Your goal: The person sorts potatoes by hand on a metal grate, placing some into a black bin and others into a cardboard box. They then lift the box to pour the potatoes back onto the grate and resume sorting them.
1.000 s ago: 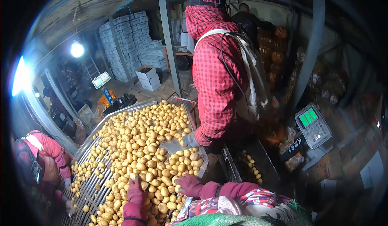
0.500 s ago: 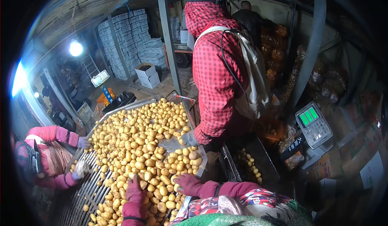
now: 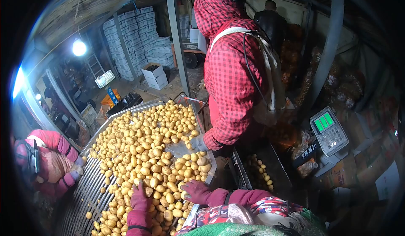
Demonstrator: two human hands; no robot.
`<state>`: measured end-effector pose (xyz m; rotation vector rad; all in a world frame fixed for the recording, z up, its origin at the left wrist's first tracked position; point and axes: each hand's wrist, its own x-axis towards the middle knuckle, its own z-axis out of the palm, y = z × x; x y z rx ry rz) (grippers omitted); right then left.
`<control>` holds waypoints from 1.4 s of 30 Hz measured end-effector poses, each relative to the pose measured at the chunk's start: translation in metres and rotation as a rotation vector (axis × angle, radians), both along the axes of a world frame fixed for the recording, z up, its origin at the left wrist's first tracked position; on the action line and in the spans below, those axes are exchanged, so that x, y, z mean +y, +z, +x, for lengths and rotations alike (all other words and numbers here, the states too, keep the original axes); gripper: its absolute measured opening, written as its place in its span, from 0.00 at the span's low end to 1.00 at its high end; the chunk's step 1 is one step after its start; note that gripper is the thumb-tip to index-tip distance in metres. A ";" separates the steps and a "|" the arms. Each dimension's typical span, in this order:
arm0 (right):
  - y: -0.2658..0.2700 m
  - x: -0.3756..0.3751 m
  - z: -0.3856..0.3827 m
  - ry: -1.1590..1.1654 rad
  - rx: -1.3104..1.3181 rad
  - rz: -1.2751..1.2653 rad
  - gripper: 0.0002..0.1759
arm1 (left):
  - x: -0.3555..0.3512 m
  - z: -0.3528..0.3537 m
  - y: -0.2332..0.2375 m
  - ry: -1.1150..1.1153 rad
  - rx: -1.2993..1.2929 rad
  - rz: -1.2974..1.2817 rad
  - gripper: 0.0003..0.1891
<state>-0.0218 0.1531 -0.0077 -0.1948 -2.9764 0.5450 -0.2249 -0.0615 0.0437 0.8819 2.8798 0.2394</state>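
A heap of potatoes (image 3: 152,160) covers the slatted sorting table (image 3: 84,193) in front of me. My left hand (image 3: 140,198), in a maroon glove, lies on the near part of the heap with its fingers stretched forward and apart. To its right, my right hand (image 3: 197,191), gloved alike, rests at the table's near right edge. Its fingers are spread and touch potatoes at their tips; I see none lifted. Across from it, the grey-gloved hand (image 3: 197,143) of a co-worker in a red checked jacket touches potatoes beside a bare metal patch.
Another co-worker (image 3: 52,160) in pink stands at the table's left side. Right of the table is a dark bin (image 3: 270,168) holding some potatoes, then a scale (image 3: 329,130) with a green display. A metal post (image 3: 176,37) rises behind the table; filled net bags (image 3: 348,86) are stacked at right.
The co-worker in pink has drawn both hands back from the potatoes, leftward and together. The checked-jacket co-worker has shifted slightly right in view. My hands have hardly moved.
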 end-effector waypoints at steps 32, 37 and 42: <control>-0.003 0.008 0.019 -0.005 0.054 -0.012 0.28 | 0.005 0.019 -0.002 -0.021 0.026 -0.022 0.53; -0.008 0.009 0.021 -0.008 0.071 -0.011 0.27 | 0.023 0.030 0.002 0.019 0.024 -0.198 0.51; -0.011 0.002 0.009 -0.024 0.123 -0.030 0.26 | 0.018 0.045 0.011 -0.036 0.061 -0.257 0.47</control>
